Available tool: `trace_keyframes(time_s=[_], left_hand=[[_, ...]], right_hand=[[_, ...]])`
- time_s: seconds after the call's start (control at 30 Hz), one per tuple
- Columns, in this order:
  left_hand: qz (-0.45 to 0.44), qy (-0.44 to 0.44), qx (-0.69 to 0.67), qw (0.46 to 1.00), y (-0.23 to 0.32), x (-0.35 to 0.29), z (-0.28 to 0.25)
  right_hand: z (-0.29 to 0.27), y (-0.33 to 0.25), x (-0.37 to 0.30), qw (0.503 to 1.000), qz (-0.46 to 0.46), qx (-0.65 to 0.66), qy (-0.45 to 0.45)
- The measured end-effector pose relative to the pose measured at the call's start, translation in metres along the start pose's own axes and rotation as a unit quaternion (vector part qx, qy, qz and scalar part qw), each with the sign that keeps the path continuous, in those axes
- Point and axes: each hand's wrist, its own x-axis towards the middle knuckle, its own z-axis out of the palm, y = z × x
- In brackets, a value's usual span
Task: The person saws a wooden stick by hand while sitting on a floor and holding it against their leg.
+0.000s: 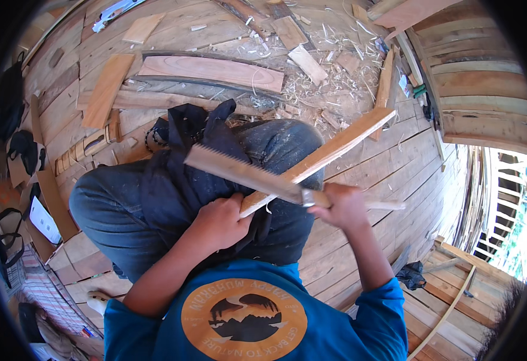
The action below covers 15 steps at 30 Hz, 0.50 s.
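Across my lap lies a long wooden strip (329, 148), slanting from my left hand up to the far right past my knee. My left hand (222, 221) is closed around its near end, by a dark cloth (185, 144) bunched on my legs. In my right hand (343, 206) is a handsaw (245, 173), gripped by its handle, the rear of which sticks out to the right. The saw's toothed blade crosses over the strip and points left. Whether the teeth touch the wood I cannot tell.
Wood shavings (335, 84) and offcuts litter the plank floor ahead. A long pinkish board (212, 71) and a short plank (108, 90) lie beyond my knees. At the left stands a cardboard box (56, 207) with bags beside it. A slatted wooden wall (486, 78) rises at the right.
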Motion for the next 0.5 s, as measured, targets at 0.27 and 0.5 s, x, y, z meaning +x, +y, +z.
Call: trace_keyframes(time_s=[0.27,0.5], left_hand=[[-0.022,-0.011,-0.005,1.0,0.007,0.002,-0.004],[-0.028,-0.011,-0.016,0.999,0.008,-0.001,-0.005]], right_hand=[[-0.036,0.062,-0.023,0.977,0.193,-0.012,0.087],[-0.005,-0.029,-0.002,0.95,0.127,0.287,-0.002]])
